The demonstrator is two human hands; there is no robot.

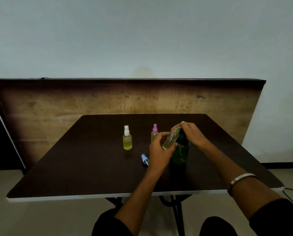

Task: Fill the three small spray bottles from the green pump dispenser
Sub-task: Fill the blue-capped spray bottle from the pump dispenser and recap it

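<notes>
Dark trousers (pixel 108 225) and both forearms fill the near edge, a metal bangle (pixel 241 178) on the right wrist. Left hand (pixel 159 150) grips the uncapped bottle (pixel 170 140), tilted with its mouth up against the spout of the green dispenser (pixel 180 150); right hand (pixel 191 133) curls over the pump head, seemingly pressing. This looks like the last fill. It would go best with the neck kept snug under the spout, short full strokes, and the dispenser held upright so it does not tip. A blue cap (pixel 145 159) lies loose near the left hand. White-capped bottle (pixel 127 140) and pink-capped bottle (pixel 154 133) stand behind, both holding yellow liquid.

Dark brown table (pixel 74 167), pale edge, on folding legs; a worn board (pixel 74 103) leans against a pale wall (pixel 142 31).
</notes>
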